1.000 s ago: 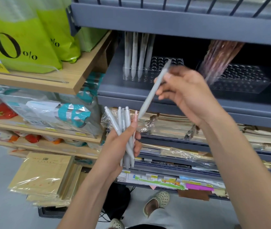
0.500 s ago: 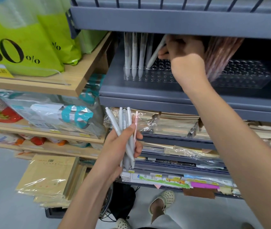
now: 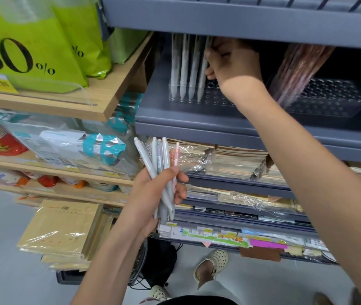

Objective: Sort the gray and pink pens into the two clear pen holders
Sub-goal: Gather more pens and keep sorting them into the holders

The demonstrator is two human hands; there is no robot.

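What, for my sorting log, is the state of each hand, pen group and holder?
Left hand: grips pen bundle, gray plus one pink.
Right hand: fingers curled on fourth gray pen.
Left holder: four gray pens standing, most holes empty.
Right holder: pink pens leaning at its left end.

Your left hand (image 3: 153, 194) holds pale gray pens (image 3: 160, 166) and 1 pink pen (image 3: 176, 154). Ahead of you, 4 gray pens (image 3: 185, 69) stand in a clear holder (image 3: 219, 100) on a slate-blue shelf (image 3: 197, 121); the lime-green bags (image 3: 43, 29) carry black "30%" lettering.
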